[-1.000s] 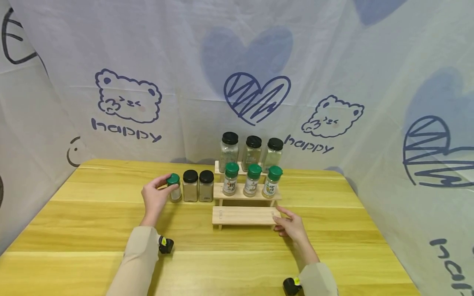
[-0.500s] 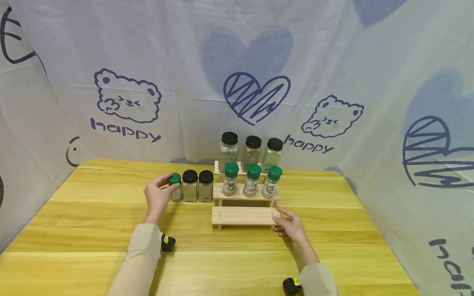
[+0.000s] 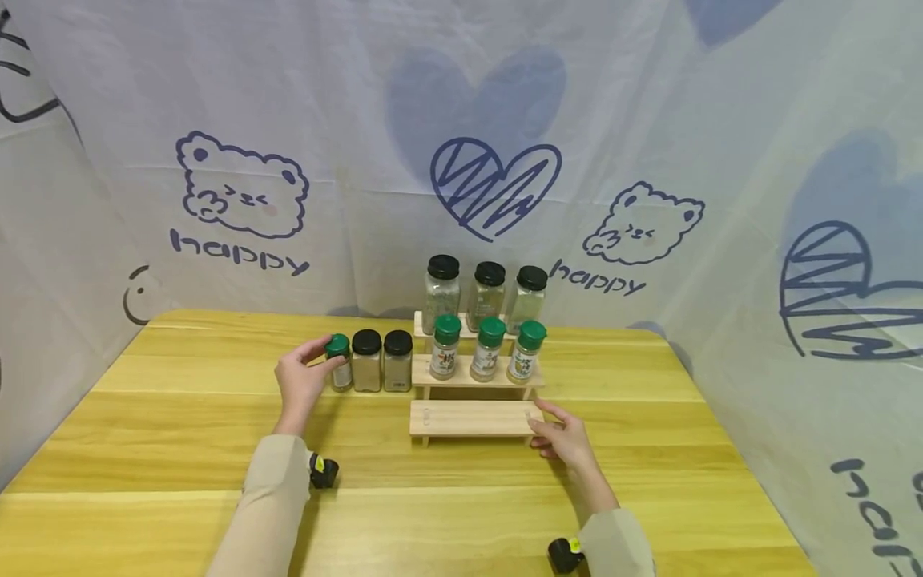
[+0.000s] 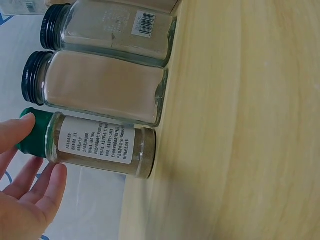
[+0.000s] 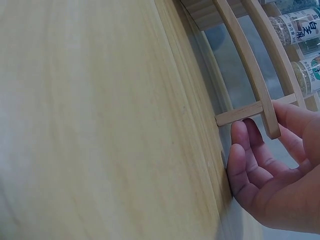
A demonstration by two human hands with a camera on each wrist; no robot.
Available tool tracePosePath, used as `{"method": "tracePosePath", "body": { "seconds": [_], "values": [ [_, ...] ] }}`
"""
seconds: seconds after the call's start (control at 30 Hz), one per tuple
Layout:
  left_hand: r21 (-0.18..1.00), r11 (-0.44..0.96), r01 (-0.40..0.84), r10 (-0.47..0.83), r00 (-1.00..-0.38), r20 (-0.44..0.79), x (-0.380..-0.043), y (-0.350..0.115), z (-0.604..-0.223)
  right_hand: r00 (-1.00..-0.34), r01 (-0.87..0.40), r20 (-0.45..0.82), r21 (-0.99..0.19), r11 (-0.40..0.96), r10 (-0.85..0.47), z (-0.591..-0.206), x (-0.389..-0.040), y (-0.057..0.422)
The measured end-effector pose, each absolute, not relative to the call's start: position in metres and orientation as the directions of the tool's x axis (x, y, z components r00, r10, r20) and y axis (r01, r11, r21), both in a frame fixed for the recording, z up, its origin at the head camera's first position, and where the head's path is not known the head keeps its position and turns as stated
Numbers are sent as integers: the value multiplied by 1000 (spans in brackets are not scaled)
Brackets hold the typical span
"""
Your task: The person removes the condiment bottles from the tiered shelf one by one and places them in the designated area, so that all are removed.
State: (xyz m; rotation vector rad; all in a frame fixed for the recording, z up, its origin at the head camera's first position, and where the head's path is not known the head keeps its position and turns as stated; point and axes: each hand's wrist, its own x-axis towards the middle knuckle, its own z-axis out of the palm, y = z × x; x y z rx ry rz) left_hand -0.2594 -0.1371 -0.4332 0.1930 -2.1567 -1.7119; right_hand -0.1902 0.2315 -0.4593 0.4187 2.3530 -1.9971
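The left hand is pinching a green-capped jar by its cap, thumb and fingers clamped there while the other fingers are curling loosely just below. The jar is standing upright on the bench under those fingers, its white printed label showing in the left wrist view. Immediately to the right of the left fingers, past the pinched jar, two black-capped jars of pale powder are standing side by side; whether the pinched one is touching its neighbour cannot be told.

The right hand is gripping the right end of a wooden rack at its lowest step, the thumb lying on top and the other fingers bending around the end near the leg. To the left of these fingers, the bare lowest step is stretching away. Beyond and above them, three green-capped shakers are standing in a row on the middle step, and farther back three tall black-capped bottles are lining the top step. Behind everything, well beyond both sets of fingers, a printed cloth is hanging
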Motion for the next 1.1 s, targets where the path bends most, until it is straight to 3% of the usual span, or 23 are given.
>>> {"method": "tracePosePath", "body": {
  "seconds": [0.4, 0.8, 1.1],
  "values": [
    [962, 215, 167, -395, -886, 242, -253, -134, -431, -967, 214, -190, -967, 136, 172, -459, -189, 231],
    [906, 265, 329, -469, -777, 419, -246, -118, -424, -966, 223, -202, -966, 128, 162, -459, -189, 232],
    [891, 207, 404, -429, -781, 454, -238, -103, -418, -965, 226, -205, -966, 122, 165, -459, -190, 232]
  ]
}}
